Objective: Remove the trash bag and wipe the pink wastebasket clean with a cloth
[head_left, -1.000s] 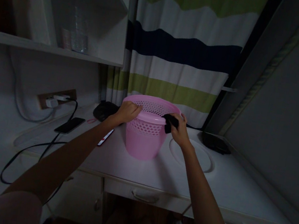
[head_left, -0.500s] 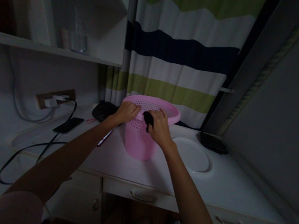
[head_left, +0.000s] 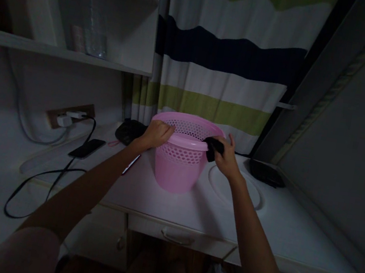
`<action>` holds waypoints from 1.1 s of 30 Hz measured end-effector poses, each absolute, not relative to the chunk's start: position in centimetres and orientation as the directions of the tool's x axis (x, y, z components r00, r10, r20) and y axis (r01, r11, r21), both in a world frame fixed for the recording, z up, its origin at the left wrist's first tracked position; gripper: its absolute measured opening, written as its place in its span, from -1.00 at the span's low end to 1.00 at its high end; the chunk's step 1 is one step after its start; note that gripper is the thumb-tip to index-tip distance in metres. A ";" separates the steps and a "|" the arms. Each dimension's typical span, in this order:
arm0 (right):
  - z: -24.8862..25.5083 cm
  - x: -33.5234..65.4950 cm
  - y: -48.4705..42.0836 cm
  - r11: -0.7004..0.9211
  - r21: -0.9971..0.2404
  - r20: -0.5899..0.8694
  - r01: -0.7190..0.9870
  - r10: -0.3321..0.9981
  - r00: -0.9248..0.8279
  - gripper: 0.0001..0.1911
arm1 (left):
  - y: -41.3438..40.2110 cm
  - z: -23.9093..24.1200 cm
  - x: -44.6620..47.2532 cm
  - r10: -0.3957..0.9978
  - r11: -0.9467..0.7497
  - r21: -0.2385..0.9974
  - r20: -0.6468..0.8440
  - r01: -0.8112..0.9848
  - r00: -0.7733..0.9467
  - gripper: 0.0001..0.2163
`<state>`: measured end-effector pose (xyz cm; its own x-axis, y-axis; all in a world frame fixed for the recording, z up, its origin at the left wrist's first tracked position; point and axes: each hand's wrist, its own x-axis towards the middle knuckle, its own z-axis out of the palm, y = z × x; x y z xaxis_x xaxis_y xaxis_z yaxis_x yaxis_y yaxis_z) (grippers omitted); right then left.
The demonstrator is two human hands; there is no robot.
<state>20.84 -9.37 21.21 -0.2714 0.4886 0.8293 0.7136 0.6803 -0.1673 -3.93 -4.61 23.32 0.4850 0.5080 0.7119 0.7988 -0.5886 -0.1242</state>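
A pink plastic basket [head_left: 176, 172] with a perforated upper band stands upright on the white desk [head_left: 164, 205]. My left hand [head_left: 158, 133] is closed over the left part of its rim. At the right side of the rim, my right hand [head_left: 227, 158] grips a black cloth [head_left: 213, 148], which touches the rim and hangs slightly over the outside. The basket's floor is hidden from this angle. Just right of the basket lies a white round lid or plate [head_left: 256, 196], partly behind my right forearm.
Left of the basket lie a phone [head_left: 131, 165], a second dark phone [head_left: 87, 148] beside a black cable [head_left: 22, 187], and a black pouch [head_left: 129, 132]. A black flat item [head_left: 266, 173] rests at the back right. A shelf [head_left: 124, 69] overhangs the left; a striped curtain [head_left: 222, 83] hangs behind.
My right hand has moved right along the rim with the black cloth, from the front to the right side. My left hand keeps its hold on the rim.
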 end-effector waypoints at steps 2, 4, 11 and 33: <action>21.2 21.5 -8.9 0.685 -0.203 0.823 0.700 0.506 -0.257 -0.74 | -4.6 23.3 -4.0 0.508 -0.587 -0.119 0.715 0.801 0.479 -0.52; 21.1 21.8 -8.6 0.695 -0.226 0.823 0.683 0.511 -0.248 -0.75 | -4.5 23.2 -4.0 0.514 -0.583 -0.113 0.715 0.804 0.473 -0.52; 21.0 20.7 -9.1 0.695 -0.200 0.855 0.691 0.468 -0.223 -0.79 | -4.2 23.1 -3.9 0.509 -0.603 -0.080 0.728 0.794 0.460 -0.51; 21.9 19.0 -10.0 0.726 -0.090 0.816 0.681 0.447 -0.368 -0.70 | -4.0 23.0 -4.0 0.501 -0.622 -0.062 0.735 0.780 0.457 -0.52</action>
